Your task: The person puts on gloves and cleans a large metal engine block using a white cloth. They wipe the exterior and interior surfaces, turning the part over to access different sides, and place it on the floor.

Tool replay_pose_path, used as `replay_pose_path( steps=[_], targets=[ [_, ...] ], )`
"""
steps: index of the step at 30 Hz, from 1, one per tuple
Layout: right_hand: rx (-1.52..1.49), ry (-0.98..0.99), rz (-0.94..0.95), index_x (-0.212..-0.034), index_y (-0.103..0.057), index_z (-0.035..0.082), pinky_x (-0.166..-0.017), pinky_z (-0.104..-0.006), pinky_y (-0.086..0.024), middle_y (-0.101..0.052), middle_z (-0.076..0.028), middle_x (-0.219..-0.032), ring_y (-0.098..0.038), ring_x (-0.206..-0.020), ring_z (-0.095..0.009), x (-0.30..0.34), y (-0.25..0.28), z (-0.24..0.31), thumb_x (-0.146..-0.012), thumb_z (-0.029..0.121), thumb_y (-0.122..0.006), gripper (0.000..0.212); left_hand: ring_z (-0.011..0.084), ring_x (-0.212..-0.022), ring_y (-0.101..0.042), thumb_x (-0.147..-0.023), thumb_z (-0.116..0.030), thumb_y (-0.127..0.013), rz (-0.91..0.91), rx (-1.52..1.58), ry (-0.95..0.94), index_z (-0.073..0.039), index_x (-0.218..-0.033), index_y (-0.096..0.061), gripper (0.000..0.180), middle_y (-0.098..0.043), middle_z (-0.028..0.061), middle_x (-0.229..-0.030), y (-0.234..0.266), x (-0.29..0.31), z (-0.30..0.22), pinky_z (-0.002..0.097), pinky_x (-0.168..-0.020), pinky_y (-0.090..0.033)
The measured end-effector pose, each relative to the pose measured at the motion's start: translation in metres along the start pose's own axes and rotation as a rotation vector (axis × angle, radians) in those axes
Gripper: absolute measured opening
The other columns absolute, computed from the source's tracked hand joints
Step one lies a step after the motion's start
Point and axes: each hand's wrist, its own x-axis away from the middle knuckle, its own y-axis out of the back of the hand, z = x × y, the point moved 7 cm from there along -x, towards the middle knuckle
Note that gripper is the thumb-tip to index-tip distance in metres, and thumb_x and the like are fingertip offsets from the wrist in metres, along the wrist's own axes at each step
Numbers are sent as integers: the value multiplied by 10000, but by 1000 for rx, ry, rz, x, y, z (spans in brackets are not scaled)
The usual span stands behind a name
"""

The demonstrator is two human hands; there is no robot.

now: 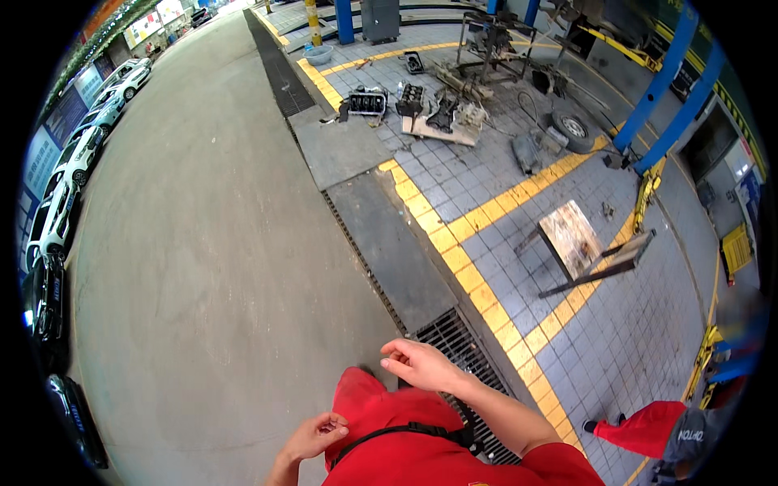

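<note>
My right hand (420,365) is held out in front of my body, over the red trouser leg (361,395). Its fingers are loosely bent, with the thumb apart from them, and nothing is in it. Lower and to the left, my left hand (316,436) hangs beside my waist, nearest to the black belt strap (381,437). Its fingers curl a little, stay parted and hold nothing that I can see. Below my right forearm lies a dark metal drain grate (454,340) in the floor.
Parked cars (79,150) line the far left. A wooden-seated chair (571,239) stands on the tiles at right. Engine blocks (367,102), a wheel (571,130) and other parts lie farther off near blue lift posts (660,89). A person in red trousers (644,429) is at lower right.
</note>
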Motion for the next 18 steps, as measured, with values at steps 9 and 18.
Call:
replay_pose_path(
  steps=[9,18],
  targets=[
    [-102,-26,-22,-1249,-677,27,-896,-368,-574,-766,-138,-1083,-747,-1009,-247,-214,40,28,-1061,280,-660,316,81,-870,-627,-1024,-98,-718,-272,123,-192,-28,-1164,-695,158,-687,-11,-981,189,-172,-93,260,-804,-532],
    [-119,402,-897,-1093,-717,-24,-722,-267,-531,-700,-53,-914,-644,-793,-104,-320,281,235,-1004,1,-647,117,150,-830,-565,-975,-152,-733,-704,-358,-1086,-24,-1072,-648,181,-609,56,-933,465,-162,-477,303,-758,-476]
  ],
)
